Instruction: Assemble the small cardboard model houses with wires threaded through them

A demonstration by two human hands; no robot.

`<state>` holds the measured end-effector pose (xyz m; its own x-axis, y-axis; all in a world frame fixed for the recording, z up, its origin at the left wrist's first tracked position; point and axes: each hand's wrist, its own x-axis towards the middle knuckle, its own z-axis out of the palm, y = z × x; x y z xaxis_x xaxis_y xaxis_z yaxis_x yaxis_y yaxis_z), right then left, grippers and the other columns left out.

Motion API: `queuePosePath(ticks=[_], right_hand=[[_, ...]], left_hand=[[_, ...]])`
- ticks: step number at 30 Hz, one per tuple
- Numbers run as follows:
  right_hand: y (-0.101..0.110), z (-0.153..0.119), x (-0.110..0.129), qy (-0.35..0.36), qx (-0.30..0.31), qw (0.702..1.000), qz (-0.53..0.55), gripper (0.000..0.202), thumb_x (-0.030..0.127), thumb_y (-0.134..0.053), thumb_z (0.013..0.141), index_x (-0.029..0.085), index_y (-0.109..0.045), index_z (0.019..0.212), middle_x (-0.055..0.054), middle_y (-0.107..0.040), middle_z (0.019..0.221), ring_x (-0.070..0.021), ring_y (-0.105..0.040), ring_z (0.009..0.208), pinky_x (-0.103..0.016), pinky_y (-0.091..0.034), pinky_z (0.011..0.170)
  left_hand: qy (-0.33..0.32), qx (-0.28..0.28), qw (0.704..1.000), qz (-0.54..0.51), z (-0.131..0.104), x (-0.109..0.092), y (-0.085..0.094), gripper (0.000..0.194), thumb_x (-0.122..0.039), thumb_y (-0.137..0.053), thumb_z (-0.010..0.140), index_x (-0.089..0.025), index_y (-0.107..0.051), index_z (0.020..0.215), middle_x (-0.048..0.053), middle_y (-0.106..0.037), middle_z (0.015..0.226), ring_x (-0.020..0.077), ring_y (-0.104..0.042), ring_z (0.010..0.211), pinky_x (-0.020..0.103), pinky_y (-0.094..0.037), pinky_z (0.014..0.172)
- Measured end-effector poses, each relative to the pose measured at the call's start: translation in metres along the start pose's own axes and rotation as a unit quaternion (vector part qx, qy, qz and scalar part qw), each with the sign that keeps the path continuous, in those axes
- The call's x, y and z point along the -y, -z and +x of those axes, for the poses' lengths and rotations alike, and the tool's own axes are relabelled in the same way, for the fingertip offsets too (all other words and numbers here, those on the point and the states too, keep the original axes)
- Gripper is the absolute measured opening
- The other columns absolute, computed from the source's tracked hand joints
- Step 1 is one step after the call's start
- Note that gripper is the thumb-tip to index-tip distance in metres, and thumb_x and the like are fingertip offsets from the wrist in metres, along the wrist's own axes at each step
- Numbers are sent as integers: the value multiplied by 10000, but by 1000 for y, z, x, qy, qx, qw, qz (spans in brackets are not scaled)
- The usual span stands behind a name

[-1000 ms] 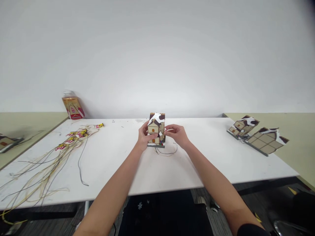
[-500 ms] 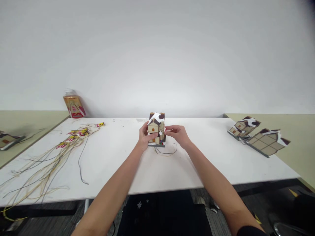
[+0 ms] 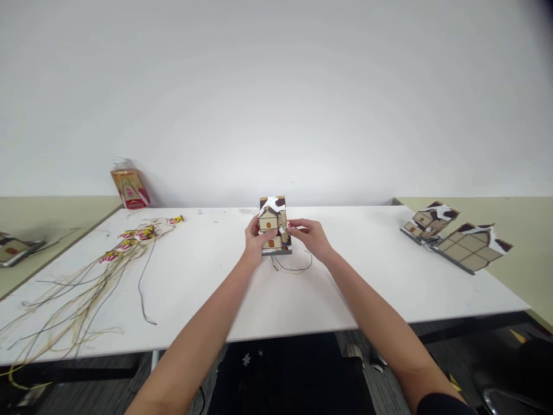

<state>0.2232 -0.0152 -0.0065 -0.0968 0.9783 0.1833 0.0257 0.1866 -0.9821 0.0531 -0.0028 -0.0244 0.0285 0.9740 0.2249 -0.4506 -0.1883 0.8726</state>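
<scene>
A small model house (image 3: 269, 223) with cream walls and a snow-covered dark roof is held upright over the middle of the table. My left hand (image 3: 254, 241) grips its left side, the thumb lying across the front wall. At the house's right side, my right hand (image 3: 313, 236) pinches a small red-and-white striped piece (image 3: 289, 225), mostly covered by the fingertips. Thin dark and pale wires (image 3: 298, 269) trail below the house in a loop on the tabletop.
Several striped red, white and yellow pieces (image 3: 125, 245) with long wires (image 3: 82, 300) lie on the white table (image 3: 194, 305) at left. A bottle (image 3: 131, 187) leans by the wall. Two more model houses (image 3: 469, 248) stand at right; another (image 3: 12, 249) is at far left.
The house has tilted slightly and its base has risen a little, while the left thumb has shifted on the front wall. Both hands keep their hold.
</scene>
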Motion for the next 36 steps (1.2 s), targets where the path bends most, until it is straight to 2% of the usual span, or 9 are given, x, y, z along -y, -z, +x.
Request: queuePosePath(ticks=[5, 9, 11, 15, 17, 19, 26, 31, 36], right_hand=[[-8, 0, -2, -17, -70, 997, 31, 451, 460, -771, 636, 220, -686, 1008, -71, -703, 1049, -220, -669, 906, -354, -532, 800], [-8, 3, -7, -47, -135, 987, 73, 474, 476, -774, 624, 217, -655, 1003, -80, -660, 1135, -204, -641, 987, -331, -513, 853], [-7, 4, -9, -89, -103, 985, 108, 457, 505, -753, 647, 217, -658, 989, -75, -666, 1110, -190, -645, 952, -326, -513, 854], [-7, 1, -1, -145, 47, 967, 202, 450, 558, -703, 697, 216, -690, 989, -81, -688, 1089, -218, -655, 951, -343, -527, 859], [-8, -2, 6, -137, 112, 959, 221, 469, 583, -672, 720, 217, -702, 1012, -80, -686, 1124, -243, -636, 1032, -354, -526, 881], [-9, -5, 11, -126, 141, 959, 211, 494, 600, -653, 730, 209, -704, 1028, -78, -693, 1119, -258, -630, 1056, -364, -528, 879], [-10, -9, 14, -115, 133, 967, 184, 448, 558, -680, 731, 219, -686, 1025, -66, -715, 1055, -243, -675, 953, -333, -542, 821], [-9, -6, 12, -107, 73, 976, 174, 486, 548, -732, 662, 216, -653, 1008, -72, -718, 1022, -254, -688, 902, -354, -554, 770], [-10, 2, 6, -19, -31, 990, 133, 602, 461, -825, 551, 220, -583, 1046, -74, -672, 1102, -227, -667, 893, -350, -559, 768]], left_hand=[[11, -48, 998, -38, 8, -3, -1, 483, -251, -821, 505, -164, -648, 947, 61, -720, 902, 281, -679, 848, 394, -545, 743], [50, -58, 992, -96, 12, -13, 0, 480, -391, -742, 578, -156, -644, 985, 95, -716, 956, 319, -670, 914, 455, -538, 792], [114, -23, 987, -115, 11, -19, 2, 503, -480, -672, 632, -151, -647, 1012, 120, -716, 958, 343, -663, 942, 481, -533, 796], [194, 68, 968, -143, 8, -25, 2, 575, -575, -566, 692, -132, -656, 1046, 153, -713, 963, 362, -648, 987, 491, -527, 807], [190, 92, 968, -138, 7, -23, 1, 560, -533, -589, 682, -130, -653, 1066, 144, -715, 963, 357, -647, 996, 484, -525, 822], [182, 100, 970, -129, 6, -19, 0, 555, -461, -631, 645, -127, -644, 1089, 133, -717, 966, 355, -651, 990, 486, -523, 833], [191, 123, 965, -133, 6, -10, 0, 576, -435, -664, 616, -116, -649, 1095, 142, -718, 986, 358, -656, 981, 486, -517, 851], [180, 126, 971, -94, 7, -17, 0, 547, -436, -739, 566, -124, -678, 1011, 133, -717, 978, 358, -657, 972, 462, -526, 826], [47, 139, 989, 14, 11, -27, -1, 593, -427, -777, 612, -171, -625, 1125, 98, -679, 1097, 300, -620, 1055, 373, -513, 847]])
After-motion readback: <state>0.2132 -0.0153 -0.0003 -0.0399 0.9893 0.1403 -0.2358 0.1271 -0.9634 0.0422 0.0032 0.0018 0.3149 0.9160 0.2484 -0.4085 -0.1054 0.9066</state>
